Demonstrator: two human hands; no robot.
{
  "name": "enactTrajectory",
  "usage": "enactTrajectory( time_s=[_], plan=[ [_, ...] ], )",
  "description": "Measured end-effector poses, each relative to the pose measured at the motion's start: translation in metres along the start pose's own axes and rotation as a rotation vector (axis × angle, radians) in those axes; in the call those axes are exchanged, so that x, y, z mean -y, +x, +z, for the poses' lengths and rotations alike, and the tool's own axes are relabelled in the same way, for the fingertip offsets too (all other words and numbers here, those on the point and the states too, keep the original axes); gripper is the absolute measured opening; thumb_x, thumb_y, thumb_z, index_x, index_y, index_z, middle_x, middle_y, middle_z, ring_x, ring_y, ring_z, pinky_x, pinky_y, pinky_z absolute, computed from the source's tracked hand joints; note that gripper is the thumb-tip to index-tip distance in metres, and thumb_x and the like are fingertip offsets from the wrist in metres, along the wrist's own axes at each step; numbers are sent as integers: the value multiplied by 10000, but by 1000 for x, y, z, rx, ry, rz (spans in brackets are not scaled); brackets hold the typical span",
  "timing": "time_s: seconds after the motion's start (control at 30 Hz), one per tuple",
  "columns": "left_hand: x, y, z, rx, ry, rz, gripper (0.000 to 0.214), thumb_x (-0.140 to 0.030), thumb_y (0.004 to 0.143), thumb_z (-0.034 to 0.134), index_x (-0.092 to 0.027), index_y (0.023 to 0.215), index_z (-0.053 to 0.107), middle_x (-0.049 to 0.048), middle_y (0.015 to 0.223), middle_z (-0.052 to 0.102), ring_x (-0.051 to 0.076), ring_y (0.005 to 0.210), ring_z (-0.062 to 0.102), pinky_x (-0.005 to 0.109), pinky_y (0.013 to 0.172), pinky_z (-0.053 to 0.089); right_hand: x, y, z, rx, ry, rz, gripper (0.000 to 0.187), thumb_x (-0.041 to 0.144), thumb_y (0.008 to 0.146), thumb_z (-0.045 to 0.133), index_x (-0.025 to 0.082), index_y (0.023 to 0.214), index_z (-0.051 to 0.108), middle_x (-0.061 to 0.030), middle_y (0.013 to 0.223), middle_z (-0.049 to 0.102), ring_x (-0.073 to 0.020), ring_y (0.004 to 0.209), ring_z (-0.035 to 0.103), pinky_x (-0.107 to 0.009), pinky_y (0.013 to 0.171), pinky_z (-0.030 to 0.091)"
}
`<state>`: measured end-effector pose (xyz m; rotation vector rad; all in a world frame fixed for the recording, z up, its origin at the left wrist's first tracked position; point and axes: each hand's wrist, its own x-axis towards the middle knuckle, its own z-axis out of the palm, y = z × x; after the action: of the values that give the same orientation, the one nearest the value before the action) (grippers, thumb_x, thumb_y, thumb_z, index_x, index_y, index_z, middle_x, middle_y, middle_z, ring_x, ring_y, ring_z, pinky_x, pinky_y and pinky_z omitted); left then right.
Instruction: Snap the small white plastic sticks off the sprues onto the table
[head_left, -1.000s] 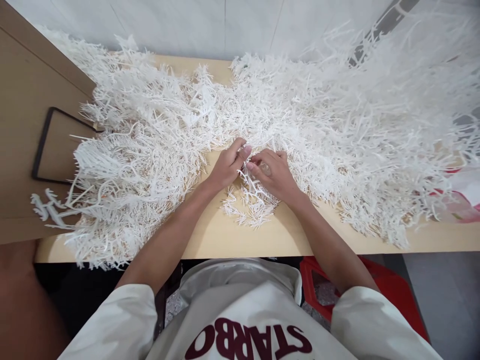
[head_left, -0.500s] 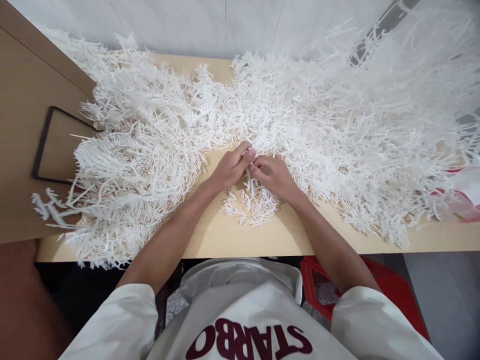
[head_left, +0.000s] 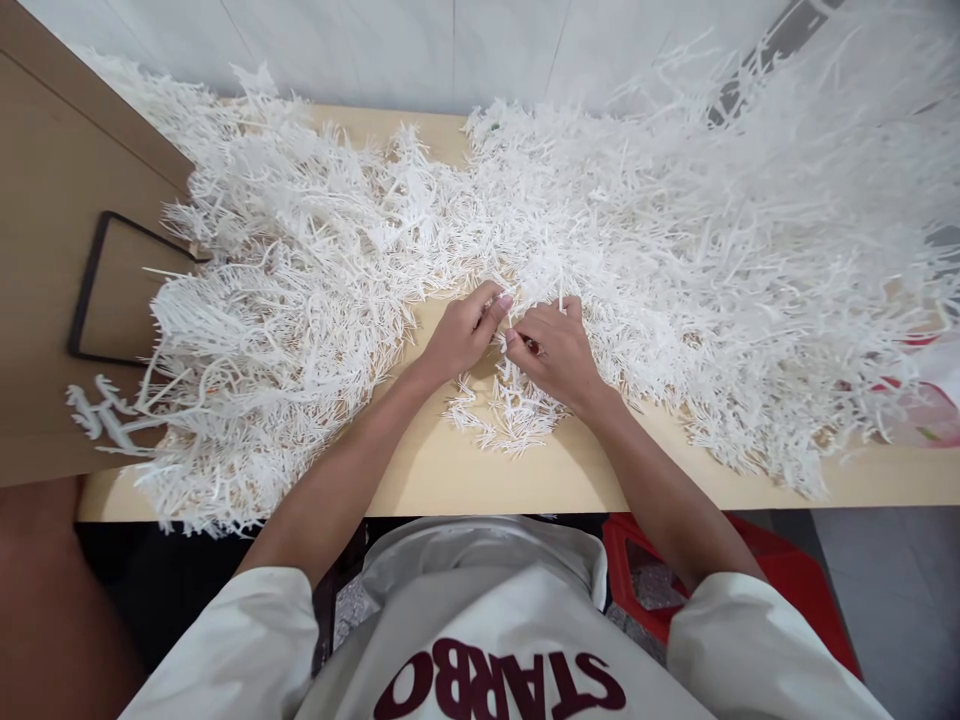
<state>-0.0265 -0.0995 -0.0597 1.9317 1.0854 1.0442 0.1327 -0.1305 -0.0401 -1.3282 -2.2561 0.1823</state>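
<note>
My left hand [head_left: 466,328] is closed in a pinch, thumb against the curled forefinger, with a bit of white at the fingertips. Just to its right, my right hand [head_left: 553,348] is bent over with thumb and fingers drawn together on a thin white branched piece [head_left: 508,322], mostly hidden by the fingers. Both hands are close together above the table, their tips slightly apart. Below them lies a small heap of short white sprigs [head_left: 517,420]. Beyond them, a large pile of white branched strands [head_left: 540,220] spreads across the table.
The wooden table [head_left: 495,485] runs along a tiled wall [head_left: 390,50]. A brown board with a black metal loop [head_left: 84,290] stands at the left. More white strands [head_left: 262,330] mound up there. A red stool [head_left: 787,580] is below right, and a pink-and-white bag [head_left: 919,400] lies far right.
My right hand has shifted a little to the right and down, widening the gap from my left hand. The left hand stays nearly in place.
</note>
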Motion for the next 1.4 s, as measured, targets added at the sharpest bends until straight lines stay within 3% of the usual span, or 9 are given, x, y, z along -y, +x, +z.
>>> enactTrajectory(
  time_s=[0.23, 0.43, 0.57, 0.7, 0.87, 1.07, 1.2, 1.3, 1.4],
  plan=[
    [3, 1, 0, -17, 17, 20, 363, -507, 944, 352, -206, 763, 441, -42, 578, 408, 79, 516, 388, 241, 539, 342, 0, -2, -2, -11, -37, -69, 284, 236, 866, 404, 209, 585, 368, 24, 573, 438, -138, 627, 415, -378, 799, 306],
    [18, 11, -13, -380, -171, -176, 422, -626, 886, 362, -220, 777, 400, -55, 551, 328, 68, 447, 353, 230, 448, 283, 22, -13, -4, 14, 93, -252, 197, 213, 815, 436, 222, 625, 486, 32, 602, 533, -133, 637, 473, -381, 835, 314],
    [11, 7, -13, -226, -133, -115, 413, -594, 909, 356, -218, 750, 419, -47, 544, 364, 80, 477, 376, 240, 480, 302, 12, -6, -3, -34, 106, 15, 150, 255, 882, 448, 236, 861, 595, 16, 806, 642, -144, 796, 570, -374, 870, 294],
    [2, 1, -10, -100, 30, -2, 384, -554, 924, 360, -215, 768, 454, -52, 532, 388, 81, 479, 374, 246, 493, 299, -1, 1, -1, 89, 174, 149, 270, 472, 927, 444, 252, 918, 601, 11, 929, 658, -160, 908, 582, -379, 901, 258],
    [-1, -3, -7, 1, 157, 67, 374, -543, 922, 375, -215, 753, 436, -63, 512, 355, 78, 448, 296, 250, 476, 255, 1, 1, 1, 162, 214, 102, 377, 487, 964, 338, 224, 804, 555, 5, 831, 608, -153, 856, 549, -354, 841, 280],
    [1, 1, -8, -21, -80, -24, 435, -567, 906, 403, -200, 673, 413, -53, 504, 437, 72, 482, 429, 234, 524, 355, 6, 1, 0, 103, 218, 83, 287, 351, 954, 395, 221, 740, 535, 7, 780, 611, -148, 788, 542, -340, 766, 298],
    [11, 9, -12, -215, -156, -164, 430, -600, 894, 389, -209, 721, 427, -63, 489, 388, 66, 425, 407, 233, 458, 315, 23, -8, 2, 152, 127, -154, 256, 282, 907, 433, 222, 671, 509, 28, 720, 610, -144, 771, 540, -380, 855, 295],
    [17, 12, -14, -333, -184, -197, 412, -596, 892, 397, -212, 747, 437, -68, 493, 360, 59, 403, 384, 225, 432, 289, 36, -15, 4, 212, 110, -375, 246, 271, 929, 402, 243, 749, 567, 38, 808, 659, -133, 832, 573, -389, 934, 283],
    [17, 11, -14, -202, -110, -96, 370, -566, 873, 476, -207, 792, 515, -48, 550, 467, 66, 466, 433, 222, 467, 327, 32, -13, 5, 33, 45, -238, 185, 288, 937, 427, 267, 964, 608, 5, 1040, 671, -154, 979, 589, -389, 925, 291]
  ],
)
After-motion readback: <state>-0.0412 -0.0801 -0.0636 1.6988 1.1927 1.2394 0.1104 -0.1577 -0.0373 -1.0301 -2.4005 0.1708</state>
